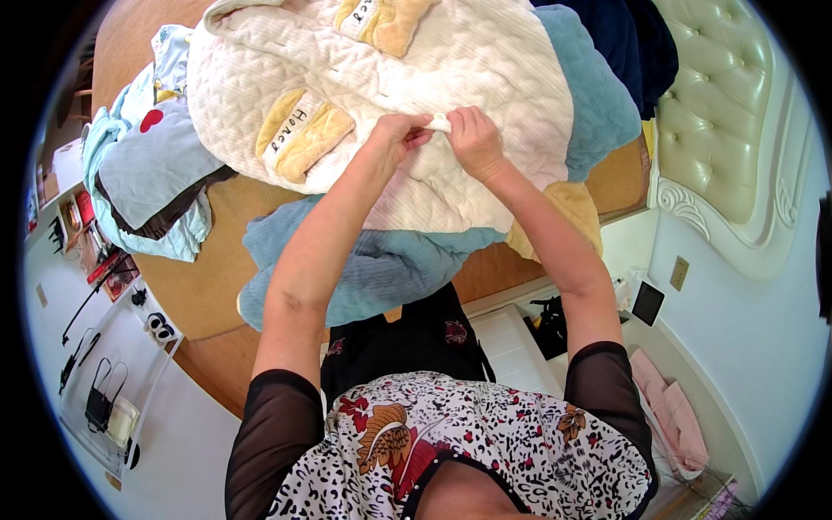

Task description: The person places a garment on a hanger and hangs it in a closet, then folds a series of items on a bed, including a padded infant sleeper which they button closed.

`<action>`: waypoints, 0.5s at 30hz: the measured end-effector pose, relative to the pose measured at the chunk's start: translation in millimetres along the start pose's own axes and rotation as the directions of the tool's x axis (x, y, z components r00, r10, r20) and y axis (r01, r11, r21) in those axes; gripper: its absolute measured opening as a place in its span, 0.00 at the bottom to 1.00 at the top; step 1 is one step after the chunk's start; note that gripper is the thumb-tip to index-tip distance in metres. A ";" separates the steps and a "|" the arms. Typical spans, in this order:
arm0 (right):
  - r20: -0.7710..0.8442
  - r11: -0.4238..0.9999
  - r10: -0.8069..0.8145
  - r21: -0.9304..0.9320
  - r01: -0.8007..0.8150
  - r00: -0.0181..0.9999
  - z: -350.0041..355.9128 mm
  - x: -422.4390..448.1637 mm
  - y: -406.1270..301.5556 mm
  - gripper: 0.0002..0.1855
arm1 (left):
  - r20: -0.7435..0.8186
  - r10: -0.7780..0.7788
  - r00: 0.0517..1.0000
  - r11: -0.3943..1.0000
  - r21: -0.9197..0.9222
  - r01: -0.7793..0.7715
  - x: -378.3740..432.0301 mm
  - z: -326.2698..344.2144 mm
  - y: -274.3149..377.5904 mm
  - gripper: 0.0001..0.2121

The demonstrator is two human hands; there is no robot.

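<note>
Spread in front of me is a cream quilted plush garment (455, 58). Two yellow honey-pot patches (309, 136) with writing are sewn on it. My left hand (400, 133) pinches one side of a narrow cream edge of the garment. My right hand (478, 140) grips the same edge a few centimetres to the right. Between my fingertips shows a small pale button-like piece (439, 117) on that edge; whether it is fastened cannot be told. Blue quilted fabric (377, 266) hangs out below the cream part, and more blue fabric (591, 91) lies at its right.
The garment lies on a bed with a brown cover (188, 292). Folded clothes (153, 169) are piled at the left, and dark blue fabric (617, 45) lies at the upper right. A tufted headboard (715, 110) stands at the right. Yellow fabric (562, 208) lies beneath my right forearm.
</note>
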State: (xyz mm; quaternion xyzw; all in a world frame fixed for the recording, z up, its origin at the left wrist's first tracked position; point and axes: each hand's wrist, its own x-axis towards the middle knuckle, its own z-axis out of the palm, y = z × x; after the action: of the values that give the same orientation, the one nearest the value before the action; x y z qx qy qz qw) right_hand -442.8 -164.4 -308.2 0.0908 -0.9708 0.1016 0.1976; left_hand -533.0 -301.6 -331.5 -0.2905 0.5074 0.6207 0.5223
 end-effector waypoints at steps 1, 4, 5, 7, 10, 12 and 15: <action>0.003 1.000 -0.015 0.000 0.015 1.000 0.1 0.6 0.4 0.07 | 0.005 -0.015 1.000 1.000 -0.017 0.015 1.3 -0.8 0.3 0.06; 0.007 0.999 -0.036 -0.012 0.036 0.999 0.1 0.3 3.1 0.06 | 0.014 -0.055 0.998 0.998 -0.040 0.056 3.3 0.1 2.3 0.05; 0.007 0.999 -0.042 -0.022 0.042 0.999 0.4 -0.2 3.3 0.05 | 0.014 -0.055 0.998 0.998 -0.040 0.056 3.5 0.7 3.2 0.05; -0.006 0.999 -0.023 -0.026 0.023 1.000 1.4 -1.4 2.0 0.06 | 0.021 -0.084 0.996 0.993 -0.085 0.085 3.9 2.2 4.9 0.05; -0.029 1.000 0.018 0.002 -0.018 0.999 -1.6 0.5 -6.1 0.07 | -0.010 -0.104 0.995 0.991 -0.088 0.102 3.7 0.3 6.1 0.05; -0.036 0.999 0.044 0.023 -0.043 0.998 -5.4 0.0 -7.4 0.07 | 0.002 -0.129 0.992 0.988 -0.084 0.129 0.4 1.6 8.2 0.05; -0.012 0.996 0.066 0.066 -0.065 0.998 -6.7 -1.3 -7.1 0.08 | 0.087 -0.166 0.982 0.978 -0.111 0.175 -1.9 -1.6 10.1 0.05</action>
State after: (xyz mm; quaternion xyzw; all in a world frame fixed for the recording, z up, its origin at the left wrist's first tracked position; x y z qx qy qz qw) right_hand -437.6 -169.5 -301.6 0.0647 -0.9679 0.1406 0.1979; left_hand -542.2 -303.2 -327.0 -0.3392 0.4226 0.6134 0.5746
